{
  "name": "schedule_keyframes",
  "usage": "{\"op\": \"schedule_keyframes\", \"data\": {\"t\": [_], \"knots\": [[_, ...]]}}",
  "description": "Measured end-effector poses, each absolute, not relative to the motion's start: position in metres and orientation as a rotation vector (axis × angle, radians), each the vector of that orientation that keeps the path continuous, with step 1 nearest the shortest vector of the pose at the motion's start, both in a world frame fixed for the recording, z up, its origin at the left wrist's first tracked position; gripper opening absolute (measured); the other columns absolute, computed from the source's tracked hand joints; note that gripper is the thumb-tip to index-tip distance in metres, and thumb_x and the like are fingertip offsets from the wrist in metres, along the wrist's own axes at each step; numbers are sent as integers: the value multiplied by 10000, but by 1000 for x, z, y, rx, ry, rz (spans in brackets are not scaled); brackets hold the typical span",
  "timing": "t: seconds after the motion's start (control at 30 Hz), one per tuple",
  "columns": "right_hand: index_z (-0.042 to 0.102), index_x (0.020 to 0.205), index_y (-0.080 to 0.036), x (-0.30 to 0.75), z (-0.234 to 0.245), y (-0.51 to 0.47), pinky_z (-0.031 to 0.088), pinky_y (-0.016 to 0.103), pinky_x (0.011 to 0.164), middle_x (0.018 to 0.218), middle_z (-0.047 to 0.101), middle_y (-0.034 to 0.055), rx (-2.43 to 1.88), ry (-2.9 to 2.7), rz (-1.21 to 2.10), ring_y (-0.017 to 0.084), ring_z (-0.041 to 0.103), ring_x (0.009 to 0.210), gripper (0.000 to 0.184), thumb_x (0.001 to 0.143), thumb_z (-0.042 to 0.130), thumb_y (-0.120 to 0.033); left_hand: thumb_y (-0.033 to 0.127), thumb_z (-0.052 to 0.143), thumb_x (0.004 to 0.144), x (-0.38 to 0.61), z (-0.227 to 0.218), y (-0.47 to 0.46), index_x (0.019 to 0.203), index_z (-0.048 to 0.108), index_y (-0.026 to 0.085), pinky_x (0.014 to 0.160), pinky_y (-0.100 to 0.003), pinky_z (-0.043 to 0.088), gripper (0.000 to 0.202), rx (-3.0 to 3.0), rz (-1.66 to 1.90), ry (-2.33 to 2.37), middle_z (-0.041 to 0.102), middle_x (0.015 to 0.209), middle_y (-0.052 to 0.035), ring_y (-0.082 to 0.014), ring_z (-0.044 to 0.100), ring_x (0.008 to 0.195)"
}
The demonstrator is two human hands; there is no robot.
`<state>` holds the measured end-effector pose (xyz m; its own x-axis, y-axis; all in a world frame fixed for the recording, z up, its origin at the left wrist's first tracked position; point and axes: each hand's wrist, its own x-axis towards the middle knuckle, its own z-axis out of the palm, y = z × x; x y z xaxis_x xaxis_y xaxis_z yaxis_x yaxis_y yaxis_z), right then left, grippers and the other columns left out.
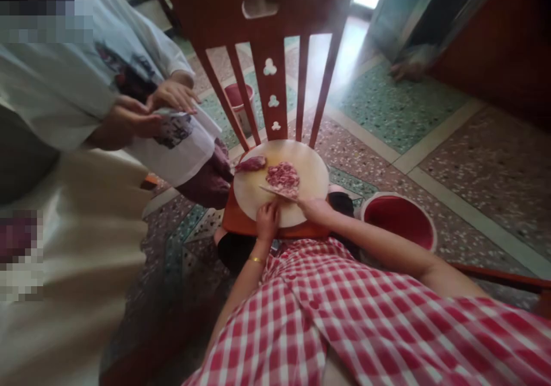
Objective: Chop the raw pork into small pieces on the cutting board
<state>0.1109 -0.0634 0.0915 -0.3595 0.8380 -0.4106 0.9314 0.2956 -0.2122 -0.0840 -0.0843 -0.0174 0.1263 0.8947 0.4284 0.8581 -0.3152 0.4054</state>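
A round pale cutting board (pixel 307 171) lies on the seat of a red wooden chair (pixel 275 59). A heap of chopped red meat (pixel 282 176) sits mid-board, and a larger uncut piece of meat (pixel 251 164) lies at the board's left edge. My right hand (pixel 313 207) is closed on a knife (pixel 275 191) whose blade lies flat against the near side of the heap. My left hand (pixel 267 221), with a gold bangle at the wrist, rests curled on the board's near edge, just left of the knife.
Another person in a white garment stands at the left, hands (pixel 146 110) held together near the chair. A red bucket (pixel 400 219) stands on the terrazzo floor to the right, a smaller red tub (pixel 239 102) behind the chair. My red checked dress fills the foreground.
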Motion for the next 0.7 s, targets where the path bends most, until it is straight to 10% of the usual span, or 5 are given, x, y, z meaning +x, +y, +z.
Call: {"op": "schedule_keyframes", "data": {"t": [0.7], "knots": [[527,1121,-147,57,82,-47,451,282,746,1015,654,127,1420,2446,-661,218,622,921,315,905,299,-169,205,442,881,-86,-29,-85,907,639,162,834,-360,455,203,2147,986,1759,604,910,-109,-207,542,905]]}}
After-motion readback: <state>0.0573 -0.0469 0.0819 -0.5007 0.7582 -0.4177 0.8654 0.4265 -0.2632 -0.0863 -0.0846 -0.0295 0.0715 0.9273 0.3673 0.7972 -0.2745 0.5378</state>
